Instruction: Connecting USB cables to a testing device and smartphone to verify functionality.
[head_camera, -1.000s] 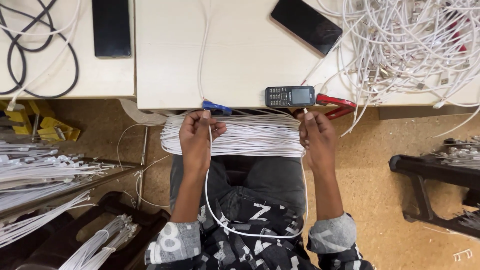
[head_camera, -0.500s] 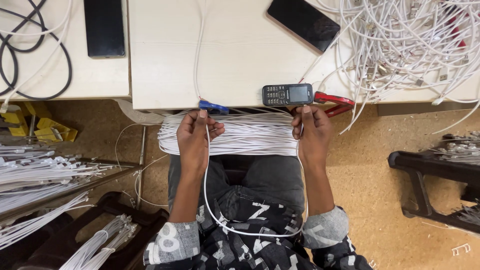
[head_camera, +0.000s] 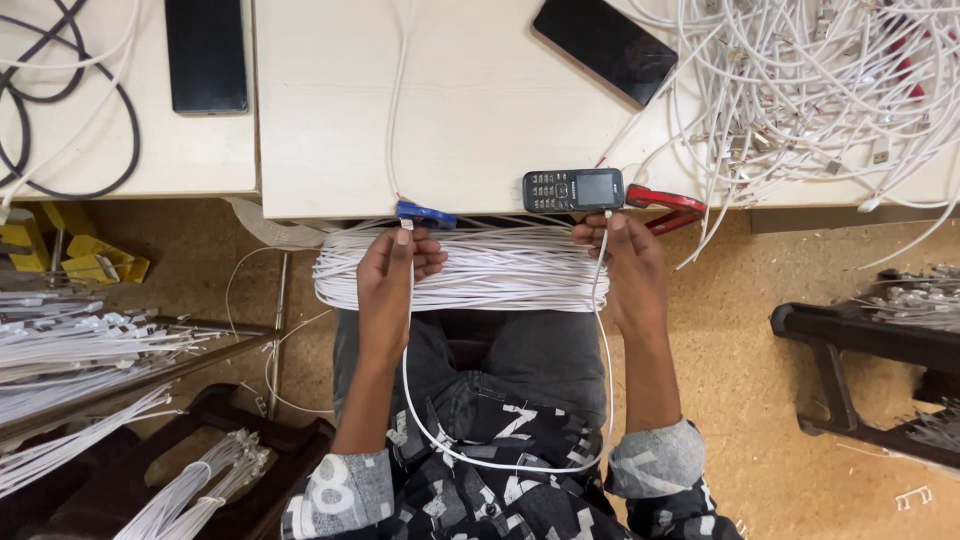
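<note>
A thick bundle of white cables (head_camera: 490, 268) lies across my lap, just below the table edge. My left hand (head_camera: 392, 272) rests on the bundle's left part and pinches one end of a single white cable (head_camera: 500, 462). That cable loops down over my lap and rises to my right hand (head_camera: 625, 268), which grips its other end, held up toward a small dark keypad phone (head_camera: 572, 189) at the table edge. A blue clip (head_camera: 425, 213) sits by my left fingertips.
On the cream table (head_camera: 480, 110) lie a black smartphone (head_camera: 604, 46), a tangled heap of white cables (head_camera: 810, 80) and red-handled pliers (head_camera: 668, 205). A second table at the left holds a black phone (head_camera: 205, 55) and black cords (head_camera: 55, 110). Cable bundles (head_camera: 80, 360) and a dark stool (head_camera: 865, 345) flank me.
My right hand has brought its cable end slightly up, closer to the keypad phone. The left hand has stayed on the bundle.
</note>
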